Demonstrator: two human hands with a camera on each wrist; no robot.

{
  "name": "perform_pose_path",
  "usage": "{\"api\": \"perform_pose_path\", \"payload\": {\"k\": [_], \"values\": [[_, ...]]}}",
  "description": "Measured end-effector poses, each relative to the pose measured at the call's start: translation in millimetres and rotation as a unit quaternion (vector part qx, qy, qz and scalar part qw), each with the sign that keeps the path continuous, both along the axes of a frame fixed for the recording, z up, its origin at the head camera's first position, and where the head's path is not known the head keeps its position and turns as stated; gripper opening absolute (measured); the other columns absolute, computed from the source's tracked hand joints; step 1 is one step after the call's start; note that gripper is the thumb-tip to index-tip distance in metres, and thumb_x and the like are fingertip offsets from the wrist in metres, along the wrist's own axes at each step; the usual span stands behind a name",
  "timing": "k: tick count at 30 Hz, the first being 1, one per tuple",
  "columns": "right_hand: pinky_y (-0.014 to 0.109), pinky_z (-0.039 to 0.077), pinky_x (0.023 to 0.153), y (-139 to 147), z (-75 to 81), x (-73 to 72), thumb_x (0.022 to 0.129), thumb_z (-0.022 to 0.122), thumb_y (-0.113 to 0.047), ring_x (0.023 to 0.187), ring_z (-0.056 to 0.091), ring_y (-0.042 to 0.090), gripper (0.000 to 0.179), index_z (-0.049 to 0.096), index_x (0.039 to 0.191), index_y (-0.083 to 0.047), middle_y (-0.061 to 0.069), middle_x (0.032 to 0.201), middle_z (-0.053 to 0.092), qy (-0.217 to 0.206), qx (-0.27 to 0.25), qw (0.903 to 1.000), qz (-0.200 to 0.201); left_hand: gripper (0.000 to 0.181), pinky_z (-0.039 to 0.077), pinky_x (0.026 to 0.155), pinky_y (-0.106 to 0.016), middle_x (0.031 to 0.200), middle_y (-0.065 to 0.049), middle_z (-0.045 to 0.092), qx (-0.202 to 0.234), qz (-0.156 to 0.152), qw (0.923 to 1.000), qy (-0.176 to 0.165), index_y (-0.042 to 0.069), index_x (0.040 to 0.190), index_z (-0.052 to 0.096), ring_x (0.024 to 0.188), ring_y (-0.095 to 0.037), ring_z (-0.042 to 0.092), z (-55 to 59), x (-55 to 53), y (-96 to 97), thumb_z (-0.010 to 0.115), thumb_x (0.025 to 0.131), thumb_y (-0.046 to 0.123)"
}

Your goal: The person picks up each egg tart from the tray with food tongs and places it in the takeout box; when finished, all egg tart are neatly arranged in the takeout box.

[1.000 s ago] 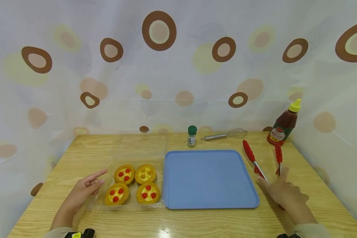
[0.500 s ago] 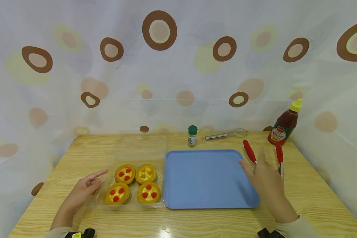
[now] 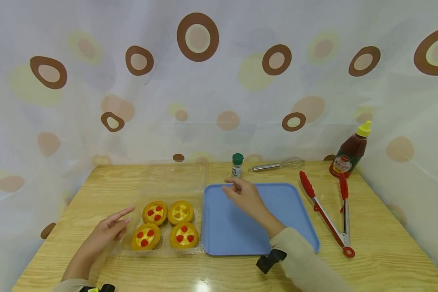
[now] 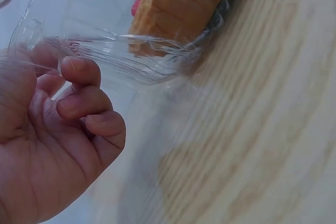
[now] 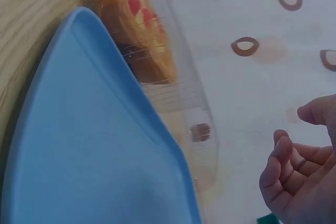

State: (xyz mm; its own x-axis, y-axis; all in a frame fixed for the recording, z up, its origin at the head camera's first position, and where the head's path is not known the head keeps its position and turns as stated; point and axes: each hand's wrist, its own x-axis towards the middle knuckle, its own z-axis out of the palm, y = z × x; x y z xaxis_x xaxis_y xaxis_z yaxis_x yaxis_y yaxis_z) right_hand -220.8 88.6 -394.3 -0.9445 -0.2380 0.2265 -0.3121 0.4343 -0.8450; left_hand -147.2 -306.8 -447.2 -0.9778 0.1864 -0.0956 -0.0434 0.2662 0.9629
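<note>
My left hand (image 3: 104,233) rests at the left edge of a clear plastic clamshell box (image 3: 164,245), its index finger straight along the rim. In the left wrist view, the fingers (image 4: 84,103) are loosely bent against the plastic wall. Inside the box sit several round tarts (image 3: 146,236), most topped with red pieces and one with yellow wedges. My right hand (image 3: 245,196) hovers over the blue tray (image 3: 237,239), thumb and fingers apart and holding nothing. Just beyond its fingertips stands a small shaker bottle (image 3: 237,165) with a green cap; the hand hides its base.
Red-tipped metal tongs (image 3: 328,219) lie spread right of the tray. A sauce bottle (image 3: 350,154) with a yellow cap stands behind them. A whisk (image 3: 277,165) lies along the back edge of the wooden table (image 3: 390,247). A patterned cloth (image 3: 219,81) hangs behind.
My right hand has left the tongs, which stay lying on the table, and has moved left across the tray towards the shaker bottle. My left hand has kept its place by the box.
</note>
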Motion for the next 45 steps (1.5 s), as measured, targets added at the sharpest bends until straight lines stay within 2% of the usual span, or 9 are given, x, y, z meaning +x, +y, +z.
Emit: {"api": "perform_pose_path", "payload": {"k": [6, 11, 15, 24, 28, 32, 38, 42, 45], "values": [[0.023, 0.043, 0.051, -39.4, -22.9, -33.4, 0.093, 0.061, -0.022, 0.051, 0.049, 0.010, 0.035, 0.061, 0.120, 0.001, 0.015, 0.088, 0.062, -0.148, -0.089, 0.9849, -0.010, 0.057, 0.030, 0.051, -0.030, 0.064, 0.002, 0.040, -0.005, 0.001, 0.9999, -0.013, 0.005, 0.150, 0.026, 0.055, -0.010, 0.031, 1.9, -0.9, 0.2, 0.045, 0.102, 0.030], [0.019, 0.043, 0.048, -59.5, -45.3, -52.8, 0.094, 0.060, -0.020, 0.052, 0.050, 0.007, 0.028, 0.060, 0.110, 0.002, 0.006, 0.085, 0.059, -0.238, -0.232, 0.9423, -0.043, 0.055, 0.028, 0.052, -0.033, 0.063, 0.002, 0.038, -0.005, 0.010, 0.9999, -0.008, 0.006, 0.150, 0.026, 0.055, -0.012, 0.031, 1.6, -1.0, -1.2, 0.044, 0.102, 0.027], [0.018, 0.042, 0.047, -68.1, -55.6, -59.0, 0.093, 0.059, -0.015, 0.051, 0.048, 0.006, 0.021, 0.061, 0.105, 0.003, -0.001, 0.077, 0.057, -0.265, -0.290, 0.9178, -0.058, 0.056, 0.031, 0.052, -0.031, 0.062, 0.003, 0.037, 0.003, 0.004, 1.0000, -0.005, 0.005, 0.150, 0.023, 0.055, -0.016, 0.030, 0.7, -1.6, -1.3, 0.044, 0.102, 0.025], [0.016, 0.039, 0.046, -73.9, -58.0, -58.4, 0.089, 0.060, -0.004, 0.050, 0.045, 0.005, 0.021, 0.063, 0.109, 0.002, -0.002, 0.075, 0.054, -0.280, -0.355, 0.8879, -0.087, 0.056, 0.035, 0.054, -0.028, 0.062, 0.002, 0.038, 0.008, 0.001, 0.9999, -0.012, 0.007, 0.151, 0.017, 0.054, -0.010, 0.033, -1.4, -5.1, 0.7, 0.041, 0.103, 0.023], [0.017, 0.039, 0.048, -77.0, -57.3, -56.9, 0.089, 0.060, -0.002, 0.051, 0.044, 0.005, 0.015, 0.064, 0.104, -0.002, -0.003, 0.077, 0.054, -0.275, -0.374, 0.8822, -0.077, 0.058, 0.038, 0.057, -0.027, 0.063, 0.003, 0.037, 0.019, -0.003, 0.9998, -0.002, 0.003, 0.151, 0.010, 0.056, -0.010, 0.034, -1.9, -2.9, -1.7, 0.038, 0.104, 0.023], [0.019, 0.038, 0.049, -75.3, -56.6, -54.7, 0.087, 0.060, 0.002, 0.054, 0.044, 0.007, 0.013, 0.066, 0.095, -0.007, -0.002, 0.077, 0.056, -0.256, -0.384, 0.8857, -0.050, 0.062, 0.036, 0.056, -0.026, 0.062, 0.005, 0.039, 0.039, -0.005, 0.9992, 0.011, 0.001, 0.151, 0.001, 0.056, -0.007, 0.036, -2.8, -2.4, -3.0, 0.039, 0.104, 0.019], [0.022, 0.033, 0.050, -65.6, -54.3, -49.7, 0.090, 0.056, 0.003, 0.056, 0.040, 0.011, 0.022, 0.067, 0.082, -0.015, -0.002, 0.081, 0.057, -0.245, -0.380, 0.8919, 0.016, 0.072, 0.041, 0.057, -0.023, 0.062, 0.006, 0.046, 0.060, 0.022, 0.9977, 0.022, 0.007, 0.152, -0.002, 0.057, -0.006, 0.043, 1.4, -2.6, -1.5, 0.047, 0.101, 0.015], [0.023, 0.033, 0.051, -58.3, -53.2, -47.4, 0.092, 0.054, -0.002, 0.058, 0.039, 0.011, 0.022, 0.069, 0.082, -0.015, 0.000, 0.085, 0.056, -0.256, -0.347, 0.9011, 0.047, 0.073, 0.042, 0.057, -0.022, 0.062, 0.006, 0.048, 0.071, 0.040, 0.9961, 0.033, 0.009, 0.153, -0.001, 0.057, -0.006, 0.045, 1.2, -3.3, 0.1, 0.049, 0.100, 0.012], [0.024, 0.035, 0.053, -54.2, -52.1, -45.2, 0.093, 0.055, -0.008, 0.060, 0.041, 0.012, 0.016, 0.071, 0.091, -0.011, 0.002, 0.089, 0.057, -0.260, -0.324, 0.9074, 0.064, 0.073, 0.043, 0.058, -0.022, 0.063, 0.006, 0.049, 0.071, 0.058, 0.9950, 0.040, 0.009, 0.153, 0.000, 0.059, -0.006, 0.047, 0.4, -6.1, 2.7, 0.049, 0.099, 0.010]]}}
